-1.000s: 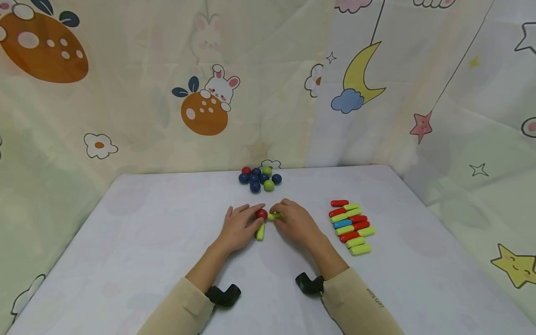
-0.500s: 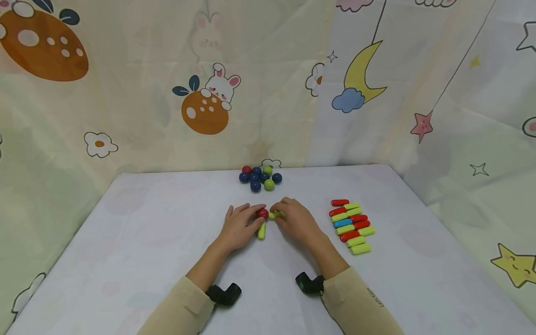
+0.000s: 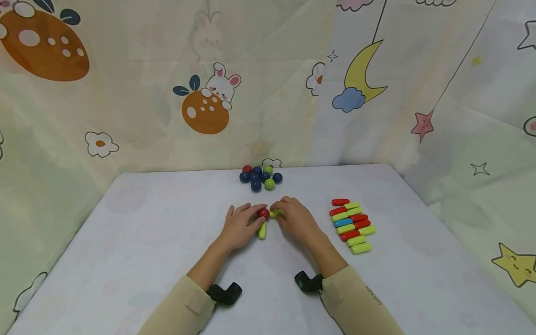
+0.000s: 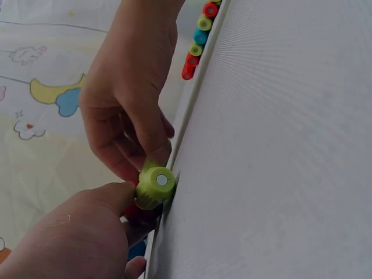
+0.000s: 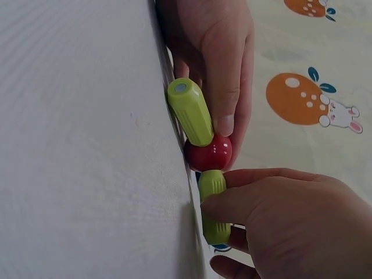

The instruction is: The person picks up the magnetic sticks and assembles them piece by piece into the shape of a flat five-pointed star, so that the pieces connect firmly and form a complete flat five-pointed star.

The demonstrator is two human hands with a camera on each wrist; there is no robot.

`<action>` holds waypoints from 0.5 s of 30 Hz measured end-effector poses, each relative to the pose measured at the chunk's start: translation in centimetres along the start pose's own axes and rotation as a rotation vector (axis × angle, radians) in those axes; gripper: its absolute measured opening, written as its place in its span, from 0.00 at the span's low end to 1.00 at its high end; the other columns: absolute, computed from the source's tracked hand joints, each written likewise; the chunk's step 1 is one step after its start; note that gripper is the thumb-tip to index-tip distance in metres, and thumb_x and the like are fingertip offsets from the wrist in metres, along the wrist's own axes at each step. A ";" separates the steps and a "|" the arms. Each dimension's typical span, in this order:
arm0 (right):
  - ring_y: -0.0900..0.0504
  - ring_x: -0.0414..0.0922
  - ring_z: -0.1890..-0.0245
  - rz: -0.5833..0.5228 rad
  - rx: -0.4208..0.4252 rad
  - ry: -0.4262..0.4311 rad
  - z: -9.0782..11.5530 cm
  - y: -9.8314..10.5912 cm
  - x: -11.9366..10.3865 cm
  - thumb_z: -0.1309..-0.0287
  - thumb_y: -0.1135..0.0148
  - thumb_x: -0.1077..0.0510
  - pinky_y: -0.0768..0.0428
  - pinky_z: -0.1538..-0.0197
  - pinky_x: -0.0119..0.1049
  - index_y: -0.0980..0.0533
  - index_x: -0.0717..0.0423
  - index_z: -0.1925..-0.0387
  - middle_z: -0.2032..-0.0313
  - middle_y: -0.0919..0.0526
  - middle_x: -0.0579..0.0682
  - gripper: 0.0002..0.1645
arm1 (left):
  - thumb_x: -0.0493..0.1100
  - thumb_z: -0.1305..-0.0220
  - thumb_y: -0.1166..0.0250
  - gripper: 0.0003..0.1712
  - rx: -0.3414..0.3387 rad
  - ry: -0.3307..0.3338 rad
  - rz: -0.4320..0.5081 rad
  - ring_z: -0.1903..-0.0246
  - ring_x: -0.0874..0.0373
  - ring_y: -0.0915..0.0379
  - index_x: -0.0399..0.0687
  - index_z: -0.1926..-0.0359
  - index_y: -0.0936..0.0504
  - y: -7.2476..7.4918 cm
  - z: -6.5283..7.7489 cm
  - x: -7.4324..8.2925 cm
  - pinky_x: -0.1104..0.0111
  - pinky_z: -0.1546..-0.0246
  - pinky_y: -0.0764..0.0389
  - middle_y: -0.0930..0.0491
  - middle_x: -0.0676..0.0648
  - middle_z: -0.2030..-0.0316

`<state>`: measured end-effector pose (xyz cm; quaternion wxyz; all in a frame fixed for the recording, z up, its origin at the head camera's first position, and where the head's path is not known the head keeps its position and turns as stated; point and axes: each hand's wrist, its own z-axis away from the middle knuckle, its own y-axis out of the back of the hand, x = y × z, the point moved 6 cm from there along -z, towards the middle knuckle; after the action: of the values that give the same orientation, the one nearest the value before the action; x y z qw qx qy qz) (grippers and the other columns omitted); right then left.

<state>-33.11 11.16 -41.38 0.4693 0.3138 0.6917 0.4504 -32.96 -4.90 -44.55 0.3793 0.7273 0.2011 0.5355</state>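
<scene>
Your left hand (image 3: 239, 226) is pinching the red ball (image 3: 264, 213), its thumb on the near side and its fingers reaching round the far side. Your right hand (image 3: 296, 221) is gripping a green rod (image 5: 213, 183) between thumb and fingers, and that rod is lying directly to the right of the ball, one end facing it. Its long axis is running roughly sideways, pointing at the ball; whether the two are touching or just short of it, you cannot tell. A second green rod (image 3: 262, 231) is meeting the ball from your side and pointing back toward you, so in the head view the two rods are making about a right angle. The next move seems to be turning on that sideways line: the right hand's rod wants to be aiming squarely at the ball. On the counter (image 3: 146, 256), the loose balls (image 3: 256, 177) are sitting beyond both hands, while the row of coloured rods (image 3: 353, 227) is lying nearer your right hand.
</scene>
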 end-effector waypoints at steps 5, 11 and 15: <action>0.19 0.46 0.49 -0.002 -0.019 -0.023 0.0 -0.2 0.3 0.35 0.32 0.61 0.19 0.37 0.44 0.16 0.48 0.45 0.53 0.16 0.47 0.18 | 0.54 0.22 0.45 0.26 0.028 0.001 0.048 0.24 0.43 0.38 0.57 0.27 0.26 0.3 0.0 0.0 0.35 0.23 0.61 0.23 0.47 0.32; 0.20 0.45 0.56 -0.025 -0.042 -0.112 0.1 -0.1 0.7 0.35 0.32 0.59 0.16 0.43 0.43 0.22 0.48 0.38 0.54 0.18 0.48 0.25 | 0.51 0.24 0.42 0.27 0.075 -0.018 0.105 0.27 0.46 0.33 0.53 0.28 0.26 0.6 -0.1 -0.1 0.36 0.22 0.60 0.21 0.48 0.34; 0.21 0.46 0.59 -0.039 -0.041 -0.151 0.3 0.0 0.7 0.35 0.32 0.57 0.15 0.47 0.44 0.27 0.48 0.32 0.56 0.19 0.50 0.31 | 0.48 0.27 0.38 0.29 0.070 -0.024 0.094 0.27 0.46 0.33 0.53 0.28 0.26 0.6 -0.1 -0.2 0.37 0.22 0.59 0.22 0.47 0.32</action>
<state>-33.05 11.88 -41.68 0.5350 0.3235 0.6510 0.4305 -33.13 -5.39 -44.16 0.3303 0.7552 0.1808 0.5366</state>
